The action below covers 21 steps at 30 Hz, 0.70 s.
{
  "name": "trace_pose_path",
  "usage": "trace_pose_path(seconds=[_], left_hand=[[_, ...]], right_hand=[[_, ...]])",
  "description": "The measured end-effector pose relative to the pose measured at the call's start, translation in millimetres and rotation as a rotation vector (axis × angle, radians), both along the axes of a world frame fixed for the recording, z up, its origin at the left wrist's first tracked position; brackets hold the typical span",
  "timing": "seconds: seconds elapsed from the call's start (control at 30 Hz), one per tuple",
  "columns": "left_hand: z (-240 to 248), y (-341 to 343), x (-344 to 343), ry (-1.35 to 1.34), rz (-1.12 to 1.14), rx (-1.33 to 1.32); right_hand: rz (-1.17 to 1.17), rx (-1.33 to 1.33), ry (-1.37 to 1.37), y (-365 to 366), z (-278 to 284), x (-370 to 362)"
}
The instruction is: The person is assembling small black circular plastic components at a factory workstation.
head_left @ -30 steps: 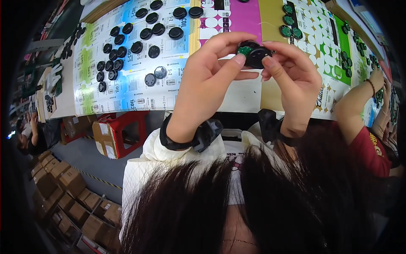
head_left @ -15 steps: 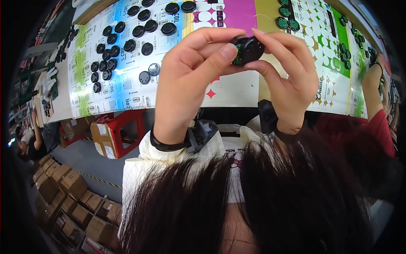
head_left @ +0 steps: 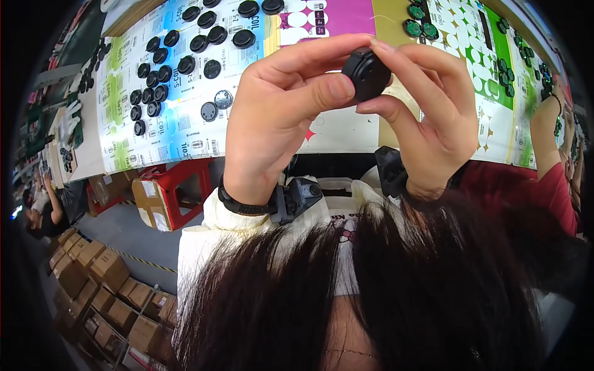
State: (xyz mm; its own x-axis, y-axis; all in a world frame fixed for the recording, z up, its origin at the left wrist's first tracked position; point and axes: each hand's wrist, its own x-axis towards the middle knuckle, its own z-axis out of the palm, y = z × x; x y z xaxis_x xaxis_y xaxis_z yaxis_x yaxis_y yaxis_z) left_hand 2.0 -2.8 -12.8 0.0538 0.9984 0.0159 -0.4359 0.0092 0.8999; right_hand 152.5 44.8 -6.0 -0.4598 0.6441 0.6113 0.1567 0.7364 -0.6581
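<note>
A round black plastic housing (head_left: 369, 75) is held up in front of me, its flat face turned toward the right. My left hand (head_left: 269, 102) is closed on it, thumb against its near side and fingers behind its rim. My right hand (head_left: 436, 108) pinches it from the other side, index finger at the top edge and thumb near the bottom edge. Below and left on the table lie two flat black discs (head_left: 209, 111), one showing a paler, shinier face. Many black round housings (head_left: 186, 64) stand in loose rows beyond my left hand.
Printed sheets cover the table (head_left: 346, 133). Green round circuit boards (head_left: 413, 28) lie at the far right, near a co-worker's arm (head_left: 544, 120). A red stool (head_left: 185, 195) with a carton (head_left: 152, 204) stands below the table's left part; stacked boxes (head_left: 110, 269) fill the lower left.
The green board that showed between the parts in my hands is now out of sight, and the black parts sit together. My right hand has shifted slightly right and down.
</note>
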Motion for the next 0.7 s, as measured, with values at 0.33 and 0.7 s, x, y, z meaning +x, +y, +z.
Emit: trace_pose_path(seconds=[0.33, 0.7], left_hand=[[-0.5, -1.5, -1.6, 0.009, 0.017, -0.001], [-5.1, -5.3, 20.3, 0.342, 0.539, 0.143]], right_hand=[[-0.007, 0.06, -0.019, 1.3, -8.2, -1.0], [0.051, -0.003, 0.163, 1.6, -25.3, -21.2]])
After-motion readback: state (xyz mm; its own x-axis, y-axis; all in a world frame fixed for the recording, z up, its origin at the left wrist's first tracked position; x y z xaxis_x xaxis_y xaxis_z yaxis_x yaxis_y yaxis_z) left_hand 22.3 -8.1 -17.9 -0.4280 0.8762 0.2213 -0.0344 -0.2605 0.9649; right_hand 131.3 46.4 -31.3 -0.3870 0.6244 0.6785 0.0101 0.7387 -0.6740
